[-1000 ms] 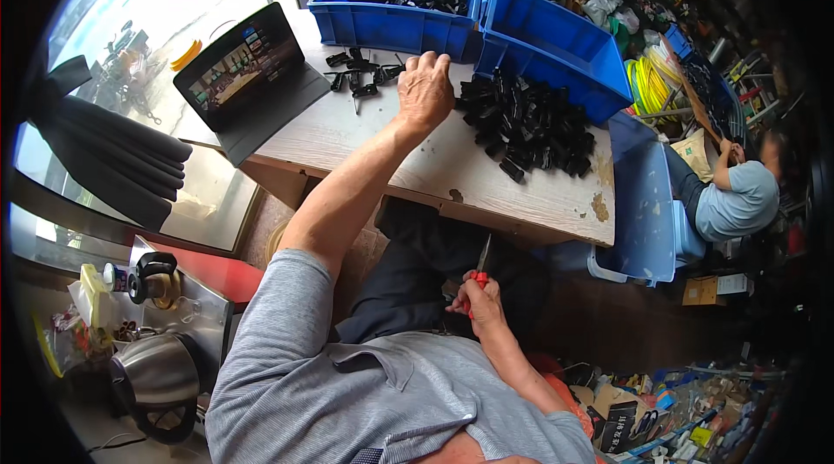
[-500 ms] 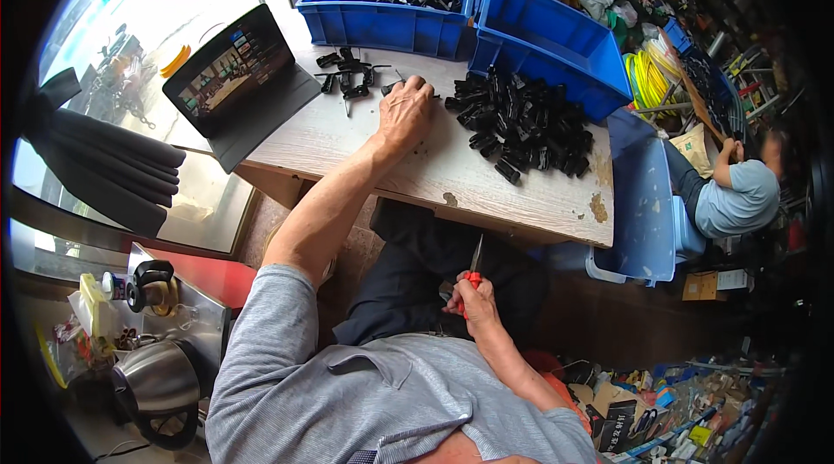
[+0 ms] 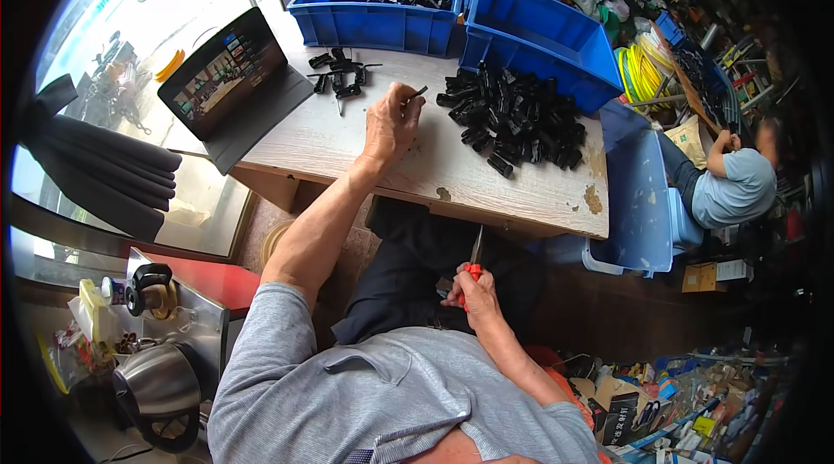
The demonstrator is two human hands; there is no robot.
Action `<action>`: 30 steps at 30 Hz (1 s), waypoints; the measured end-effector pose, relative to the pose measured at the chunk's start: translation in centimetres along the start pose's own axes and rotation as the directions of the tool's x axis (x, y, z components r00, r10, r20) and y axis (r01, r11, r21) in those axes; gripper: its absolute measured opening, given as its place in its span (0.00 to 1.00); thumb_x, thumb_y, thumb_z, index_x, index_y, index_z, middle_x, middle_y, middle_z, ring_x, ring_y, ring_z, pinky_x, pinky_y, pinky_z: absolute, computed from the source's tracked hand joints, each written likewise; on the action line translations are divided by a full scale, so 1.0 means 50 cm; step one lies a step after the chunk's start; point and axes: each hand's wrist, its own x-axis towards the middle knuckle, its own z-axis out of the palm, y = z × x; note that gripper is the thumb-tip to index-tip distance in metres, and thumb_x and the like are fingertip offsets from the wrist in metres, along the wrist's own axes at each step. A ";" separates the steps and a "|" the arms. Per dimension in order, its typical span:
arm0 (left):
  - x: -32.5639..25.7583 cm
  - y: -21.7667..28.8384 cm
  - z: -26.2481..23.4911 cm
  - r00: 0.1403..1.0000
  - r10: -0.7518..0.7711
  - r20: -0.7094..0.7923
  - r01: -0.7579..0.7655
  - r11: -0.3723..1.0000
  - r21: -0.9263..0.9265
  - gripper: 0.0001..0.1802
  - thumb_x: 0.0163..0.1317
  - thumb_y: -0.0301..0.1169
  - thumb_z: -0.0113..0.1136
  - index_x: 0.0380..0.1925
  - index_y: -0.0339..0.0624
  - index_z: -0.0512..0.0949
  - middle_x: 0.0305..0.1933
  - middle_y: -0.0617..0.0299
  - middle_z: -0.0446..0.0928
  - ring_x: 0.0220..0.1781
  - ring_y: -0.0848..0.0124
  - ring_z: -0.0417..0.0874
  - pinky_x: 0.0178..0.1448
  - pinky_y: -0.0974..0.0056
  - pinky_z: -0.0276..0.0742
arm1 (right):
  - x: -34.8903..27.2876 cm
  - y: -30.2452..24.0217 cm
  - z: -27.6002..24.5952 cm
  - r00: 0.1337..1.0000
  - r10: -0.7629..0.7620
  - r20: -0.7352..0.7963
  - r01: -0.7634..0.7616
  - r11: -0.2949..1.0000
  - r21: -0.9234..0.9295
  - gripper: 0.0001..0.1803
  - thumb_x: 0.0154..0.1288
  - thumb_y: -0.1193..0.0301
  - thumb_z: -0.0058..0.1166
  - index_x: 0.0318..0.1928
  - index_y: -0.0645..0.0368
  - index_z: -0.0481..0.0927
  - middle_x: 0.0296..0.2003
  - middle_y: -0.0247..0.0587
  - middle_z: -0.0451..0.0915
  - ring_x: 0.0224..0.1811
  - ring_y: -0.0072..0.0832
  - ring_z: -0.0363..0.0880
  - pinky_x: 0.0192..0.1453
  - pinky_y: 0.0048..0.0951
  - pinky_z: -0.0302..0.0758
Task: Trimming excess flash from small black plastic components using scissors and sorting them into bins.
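Note:
My left hand [image 3: 390, 123] rests on the wooden table [image 3: 452, 177] and pinches a small thin metal part [image 3: 416, 94] between its fingers. A heap of black plastic parts [image 3: 514, 120] lies just to the right of it. A smaller cluster of black parts [image 3: 340, 72] lies behind the hand. Down in my lap, my right hand [image 3: 470, 291] is closed on a red-handled tool [image 3: 474, 261] whose metal tip points up toward the table edge.
Two blue bins [image 3: 382, 3] [image 3: 543, 38] stand along the back of the table, one holding black parts. A tablet [image 3: 228, 73] leans at the left. A blue stool [image 3: 638, 195] stands to the right, and a seated person [image 3: 725, 182] beyond it. A kettle [image 3: 161, 390] sits lower left.
My left hand has drawn back from the black heap toward me, now holding a thin metal part. My right hand has stayed in my lap with the tool.

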 end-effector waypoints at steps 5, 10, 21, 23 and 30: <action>-0.006 0.000 -0.019 0.982 -0.190 0.013 0.190 0.971 -0.143 0.05 0.67 0.28 0.61 0.35 0.38 0.76 0.32 0.61 0.82 0.34 0.77 0.82 0.37 0.69 0.78 | 0.001 -0.014 0.011 1.000 -0.009 0.023 0.009 1.000 0.007 0.08 0.61 0.66 0.53 0.34 0.56 0.73 0.19 0.32 0.71 0.18 0.23 0.73 0.28 0.35 0.83; -0.006 -0.021 -0.026 0.962 -0.249 -0.109 0.211 0.938 -0.273 0.05 0.68 0.28 0.60 0.36 0.38 0.77 0.32 0.64 0.81 0.35 0.78 0.79 0.38 0.71 0.76 | 0.005 -0.007 0.010 1.000 -0.008 0.030 0.008 1.000 0.003 0.08 0.61 0.66 0.53 0.32 0.55 0.72 0.19 0.31 0.71 0.18 0.22 0.73 0.27 0.35 0.83; -0.054 -0.004 -0.074 0.890 -0.440 0.118 0.439 0.759 -0.480 0.09 0.70 0.34 0.59 0.42 0.41 0.75 0.40 0.65 0.81 0.37 0.75 0.85 0.32 0.72 0.81 | 0.007 -0.008 0.008 0.999 -0.009 0.033 0.008 0.999 0.038 0.09 0.62 0.64 0.55 0.35 0.56 0.73 0.20 0.32 0.73 0.18 0.21 0.73 0.23 0.28 0.80; -0.067 0.017 -0.099 0.856 -0.485 0.180 0.497 0.674 -0.546 0.10 0.71 0.36 0.58 0.43 0.42 0.74 0.43 0.64 0.82 0.37 0.75 0.85 0.32 0.73 0.81 | 0.005 -0.011 0.013 0.999 -0.008 0.031 0.007 0.999 0.046 0.09 0.62 0.65 0.55 0.33 0.56 0.73 0.19 0.32 0.72 0.18 0.21 0.73 0.23 0.29 0.80; -0.110 0.087 -0.148 0.751 -0.595 0.288 0.605 0.444 -0.660 0.11 0.71 0.37 0.57 0.45 0.42 0.72 0.47 0.59 0.82 0.39 0.72 0.86 0.30 0.71 0.83 | 0.002 -0.032 0.027 0.998 0.001 0.067 -0.004 0.999 0.046 0.08 0.61 0.66 0.55 0.32 0.55 0.73 0.18 0.31 0.70 0.18 0.22 0.72 0.24 0.31 0.80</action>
